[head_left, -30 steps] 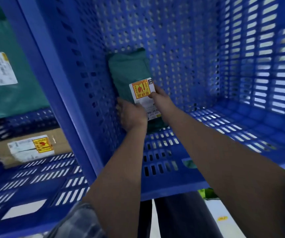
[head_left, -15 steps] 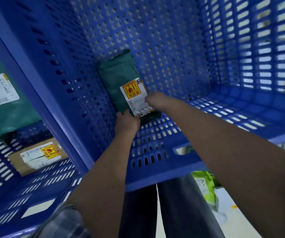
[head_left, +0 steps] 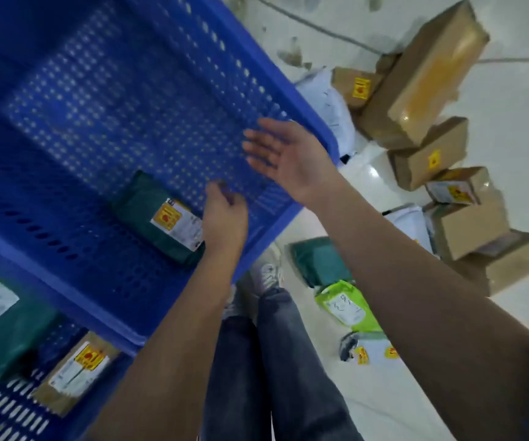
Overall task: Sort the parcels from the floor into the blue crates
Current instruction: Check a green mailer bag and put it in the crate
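Left hand (head_left: 225, 214): fingers loosely curled and holding nothing, just beside the near end of the green parcel; whether it touches it I cannot tell.
Green parcel (head_left: 158, 222): dark green soft bag with a white label bearing a yellow-and-red sticker, lying inside the big blue crate (head_left: 104, 100) against its left wall, near the front corner.
Right hand (head_left: 284, 154): spread flat, fingers straight, holding nothing, over the crate's right wall close to the rim.
Crate room: the rest of the perforated floor is bare; walls rise on all sides.
Lower crate (head_left: 11, 412): at bottom left, holding a large green bag (head_left: 5, 342) with a white label and a brown parcel (head_left: 75, 374) with a yellow sticker.
Floor (head_left: 518, 128): pale and glossy; near the person's legs lie a green parcel on the floor (head_left: 320, 262), a lime-green bag (head_left: 347, 308) and a white bag (head_left: 374, 351) with yellow stickers.
Farther right: a heap of brown boxes (head_left: 428, 68), several touching or stacked, with a white mailer (head_left: 330, 106) against the crate's far corner.
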